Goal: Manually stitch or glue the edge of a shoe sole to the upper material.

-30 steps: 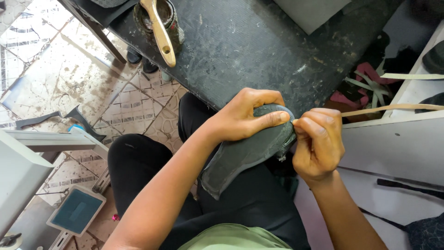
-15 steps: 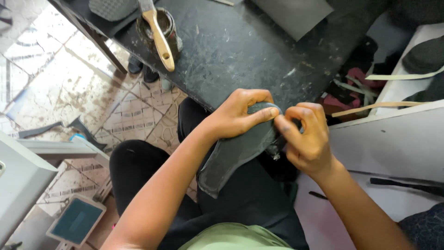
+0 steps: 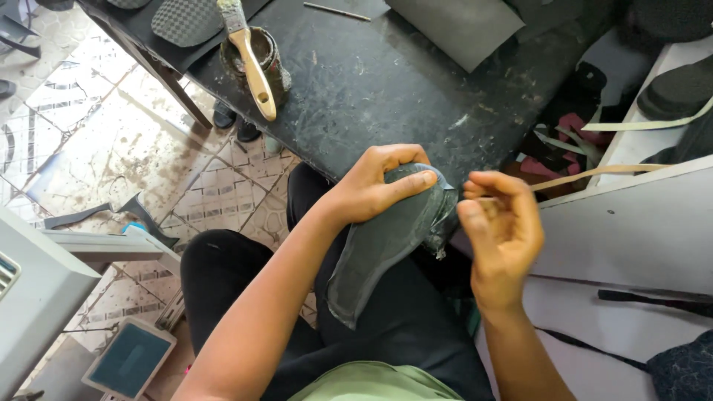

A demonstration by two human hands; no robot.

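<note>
**Asker:** Head camera view, looking down at a seated person's lap: going left to right, what is there, and why is it held that way?

**Describer:** Far left is patterned tiled floor (image 3: 111, 156) with a flat grey box (image 3: 37, 297) at the edge. Above it, a dark, scuffed work table (image 3: 386, 82) carries a grimy round tin (image 3: 256, 56) with a wooden-handled brush (image 3: 251, 59) laid across its rim, and a black textured sole piece (image 3: 186, 21) nearby.

**Asker:** And the hands?

**Describer:** The left hand (image 3: 375, 186) grips the rounded top end of a dark grey, foot-shaped rubber shoe sole (image 3: 379, 245), fingers curled over the edge and thumb pressed along its face. The sole slants down toward the lap, above black trousers. Judging by the hold, it seems steadied with its edge facing the other hand.

**Asker:** What is the right hand doing?

**Describer:** The right hand (image 3: 501, 226) hovers just beside the sole's upper end, apart from it, fingers curled. Its fingertips seem to pinch a thin tan strip (image 3: 594, 174) that runs off rightward, though blur leaves that uncertain.

**Asker:** Anything in the way?

**Describer:** Nothing lies between the hands. Right of them, a white board (image 3: 631, 223) crowds close, with scraps and dark soles piled beyond it.
</note>
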